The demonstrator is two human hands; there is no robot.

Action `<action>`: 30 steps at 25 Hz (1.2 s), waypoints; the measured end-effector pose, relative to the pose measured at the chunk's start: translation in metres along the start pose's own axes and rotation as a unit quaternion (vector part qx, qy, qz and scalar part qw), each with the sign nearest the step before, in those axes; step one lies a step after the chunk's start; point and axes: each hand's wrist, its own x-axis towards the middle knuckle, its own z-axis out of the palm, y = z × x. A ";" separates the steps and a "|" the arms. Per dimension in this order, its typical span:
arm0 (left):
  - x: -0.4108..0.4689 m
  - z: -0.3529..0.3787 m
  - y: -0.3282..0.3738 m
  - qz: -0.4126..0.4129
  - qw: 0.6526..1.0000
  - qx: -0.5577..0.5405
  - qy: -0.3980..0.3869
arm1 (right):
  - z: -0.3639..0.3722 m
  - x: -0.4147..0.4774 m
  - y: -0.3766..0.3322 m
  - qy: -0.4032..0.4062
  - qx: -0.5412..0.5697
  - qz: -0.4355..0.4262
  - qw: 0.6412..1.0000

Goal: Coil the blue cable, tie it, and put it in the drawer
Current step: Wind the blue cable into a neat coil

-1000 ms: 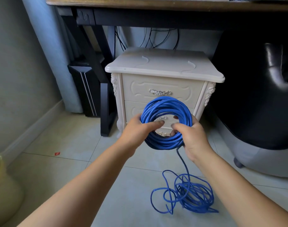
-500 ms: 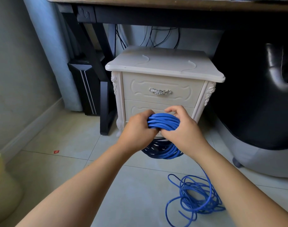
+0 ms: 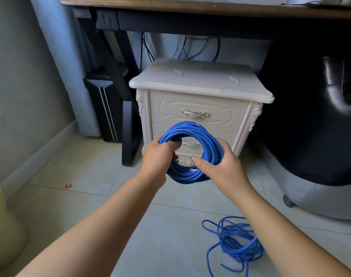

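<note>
A thick round coil of blue cable (image 3: 192, 127), held upright before a cream bedside cabinet (image 3: 200, 80) with closed drawers (image 3: 216, 105), is gripped by the left hand (image 3: 159, 156) and right hand (image 3: 222, 168); its loose remainder (image 3: 233, 239) lies tangled on the tiled floor (image 3: 170, 226).

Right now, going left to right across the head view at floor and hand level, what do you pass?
Pale bin → red scrap → black desk leg → left hand → blue cable coil → right hand → grey chair base.
</note>
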 end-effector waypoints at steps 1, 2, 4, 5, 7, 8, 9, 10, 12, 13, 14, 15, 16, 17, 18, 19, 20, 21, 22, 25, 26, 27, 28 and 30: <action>-0.001 0.000 0.000 -0.011 1.000 -0.010 0.009 | 0.001 -0.001 -0.001 0.011 -0.002 0.004 1.000; -0.002 0.001 0.000 -0.023 0.999 -0.024 0.019 | 0.002 -0.003 -0.002 0.022 -0.004 0.007 1.000; -0.004 0.002 0.000 -0.046 0.996 -0.064 0.039 | 0.006 -0.005 -0.004 0.036 -0.001 0.018 0.999; -0.005 0.002 0.000 -0.055 0.994 -0.084 0.044 | 0.008 -0.006 -0.005 0.038 0.015 0.026 0.999; -0.012 0.007 -0.001 -0.077 0.990 -0.114 0.039 | 0.009 -0.004 -0.005 0.034 0.091 0.046 0.994; -0.016 0.011 -0.003 -0.092 0.987 -0.126 0.025 | 0.007 0.000 -0.005 0.033 0.147 0.058 0.987; -0.020 0.013 -0.006 -0.109 0.984 -0.138 0.006 | 0.004 0.003 -0.005 0.029 0.202 0.070 0.976; -0.024 0.015 -0.010 -0.123 0.981 -0.149 -0.018 | 0.000 0.007 -0.005 0.023 0.244 0.082 0.966; -0.027 0.015 -0.016 -0.131 0.979 -0.139 -0.068 | -0.006 0.010 -0.003 0.016 0.264 0.094 0.960; -0.025 0.013 -0.017 -0.125 0.982 -0.110 -0.087 | -0.007 0.010 -0.002 0.020 0.260 0.092 0.961; -0.022 0.010 -0.016 -0.116 0.986 -0.067 -0.103 | -0.007 0.010 -0.002 0.029 0.256 0.084 0.962; -0.018 0.007 -0.013 -0.109 0.987 -0.022 -0.116 | -0.008 0.010 -0.002 0.036 0.249 0.068 0.965; -0.015 0.004 -0.009 -0.099 0.987 0.005 -0.129 | -0.009 0.010 -0.002 0.042 0.228 0.049 0.971; -0.012 0.002 -0.005 -0.085 0.987 0.015 -0.139 | -0.011 0.011 -0.001 0.042 0.189 0.032 0.981; -0.008 0.000 -0.003 -0.063 0.987 0.011 -0.146 | -0.012 0.012 -0.001 0.036 0.133 0.019 0.990; -0.006 -0.002 -0.001 -0.029 0.987 0.010 -0.156 | -0.014 0.012 -0.001 0.023 0.075 0.009 0.997; -0.006 -0.002 0.000 0.025 0.985 0.047 -0.164 | -0.014 0.012 -0.001 0.011 0.025 -0.002 1.000; -0.007 -0.003 -0.002 0.099 0.972 0.131 -0.171 | -0.013 0.011 -0.001 -0.002 -0.014 -0.016 1.000; -0.008 -0.002 -0.004 0.175 0.940 0.235 -0.174 | -0.012 0.009 -0.001 -0.014 -0.051 -0.033 0.998; -0.009 0.002 -0.011 0.319 0.847 0.391 -0.167 | -0.007 0.004 -0.008 -0.049 -0.171 -0.108 0.978; -0.009 0.003 -0.011 0.320 0.849 0.393 -0.152 | -0.006 0.003 -0.010 -0.046 -0.185 -0.126 0.974; -0.008 0.003 -0.011 0.310 0.856 0.394 -0.127 | -0.005 0.002 -0.012 -0.039 -0.179 -0.133 0.974; -0.007 0.004 -0.010 0.298 0.864 0.395 -0.099 | -0.005 0.002 -0.013 -0.033 -0.162 -0.128 0.978; -0.006 0.005 -0.010 0.258 0.887 0.378 -0.063 | -0.008 0.005 -0.015 -0.024 -0.126 -0.108 0.986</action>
